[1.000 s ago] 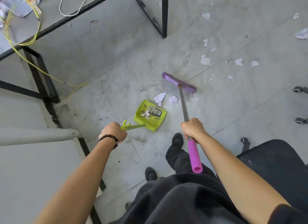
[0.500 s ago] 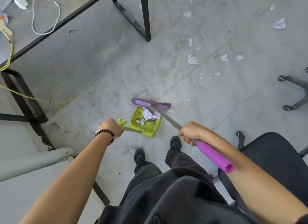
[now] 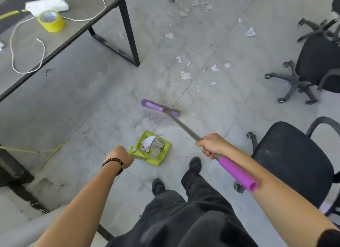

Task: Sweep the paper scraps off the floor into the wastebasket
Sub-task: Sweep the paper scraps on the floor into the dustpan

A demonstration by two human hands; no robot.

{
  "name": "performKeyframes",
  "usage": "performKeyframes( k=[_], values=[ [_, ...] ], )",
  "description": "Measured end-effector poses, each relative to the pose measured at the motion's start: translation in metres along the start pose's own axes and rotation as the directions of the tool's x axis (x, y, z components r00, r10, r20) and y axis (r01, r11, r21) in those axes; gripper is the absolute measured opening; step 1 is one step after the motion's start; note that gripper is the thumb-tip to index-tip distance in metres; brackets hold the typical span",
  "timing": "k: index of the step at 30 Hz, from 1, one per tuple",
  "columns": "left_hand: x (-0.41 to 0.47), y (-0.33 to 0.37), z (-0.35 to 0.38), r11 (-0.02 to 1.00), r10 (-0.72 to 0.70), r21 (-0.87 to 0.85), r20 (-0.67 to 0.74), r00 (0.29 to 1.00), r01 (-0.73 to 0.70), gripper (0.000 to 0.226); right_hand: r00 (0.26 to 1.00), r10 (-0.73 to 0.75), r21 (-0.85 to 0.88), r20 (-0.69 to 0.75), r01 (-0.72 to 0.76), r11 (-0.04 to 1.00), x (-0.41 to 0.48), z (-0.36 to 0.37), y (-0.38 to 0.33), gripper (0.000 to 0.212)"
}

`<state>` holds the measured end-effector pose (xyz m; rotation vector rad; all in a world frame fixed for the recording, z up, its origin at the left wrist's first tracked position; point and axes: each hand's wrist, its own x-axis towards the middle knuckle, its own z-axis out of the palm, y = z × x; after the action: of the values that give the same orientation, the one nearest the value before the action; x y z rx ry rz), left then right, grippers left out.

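White paper scraps (image 3: 185,75) lie scattered over the grey floor (image 3: 92,108) in the upper middle of the frame, beyond the broom. More scraps sit in the green dustpan (image 3: 155,159) at centre, just ahead of our shoes (image 3: 195,165). Our left hand (image 3: 120,155) grips the pan's handle, fingers curled round it, the hook end poking out. Our right hand (image 3: 213,144) wraps its fingers round the broom (image 3: 160,108) shaft, above the purple grip; the purple head is down at the floor between the pan and the loose scraps. At upper left a table (image 3: 73,35) carries yellow tape (image 3: 51,21); black chairs (image 3: 292,160) stand at right.
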<state>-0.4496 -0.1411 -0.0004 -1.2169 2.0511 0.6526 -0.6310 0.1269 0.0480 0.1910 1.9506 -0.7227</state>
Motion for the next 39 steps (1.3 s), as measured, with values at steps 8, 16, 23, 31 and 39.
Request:
performKeyframes(
  k=[8,16,23,31,39],
  values=[
    [0.010,-0.018,0.003,0.989,-0.052,0.135,-0.084,0.995,0.063,0.008,0.977,0.031,-0.171,-0.212,-0.068,0.983,0.073,0.005,-0.011,0.011],
    [0.012,-0.009,-0.001,0.987,-0.052,0.145,-0.099,0.994,0.066,0.005,0.988,0.142,-0.157,-0.068,-0.151,0.976,0.049,0.035,0.031,0.024],
    [-0.001,0.002,-0.007,0.990,-0.036,0.134,-0.084,0.996,0.047,0.009,0.961,0.166,-0.040,0.220,-0.161,0.986,-0.019,0.054,0.047,0.004],
    [-0.001,-0.010,-0.015,0.999,0.004,0.041,-0.040,0.999,-0.002,0.021,0.954,0.123,0.206,0.274,-0.183,0.961,-0.049,0.049,0.028,0.002],
    [0.004,0.049,-0.033,0.994,0.109,-0.011,-0.065,0.992,-0.110,0.023,0.997,0.033,0.374,0.074,-0.058,0.926,-0.051,-0.010,0.010,0.004]
  ],
)
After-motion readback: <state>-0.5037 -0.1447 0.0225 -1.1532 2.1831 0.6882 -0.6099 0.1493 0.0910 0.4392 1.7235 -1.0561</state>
